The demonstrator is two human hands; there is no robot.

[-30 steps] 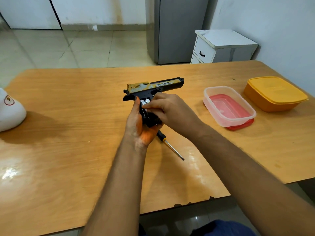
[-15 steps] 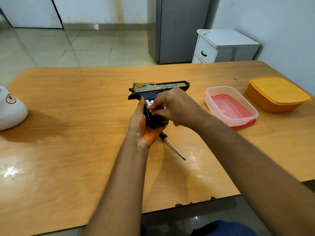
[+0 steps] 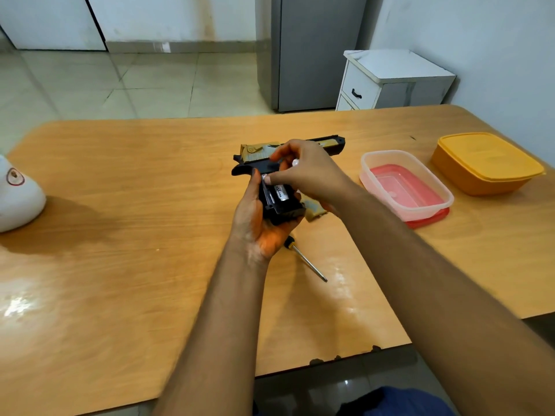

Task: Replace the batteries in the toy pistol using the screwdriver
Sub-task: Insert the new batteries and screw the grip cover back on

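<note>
The left hand (image 3: 258, 223) hides the screwdriver (image 3: 309, 262) handle and curls round the toy pistol (image 3: 270, 163) grip. The right hand (image 3: 309, 172), fingers bent, pinches a battery (image 3: 282, 192) in the open grip.

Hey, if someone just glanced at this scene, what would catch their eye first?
Mid-table, the left hand holds a black-and-gold toy pistol by its opened grip, while the right hand pinches a battery there. A screwdriver lies just below, and an orange lidded container sits far right.
</note>
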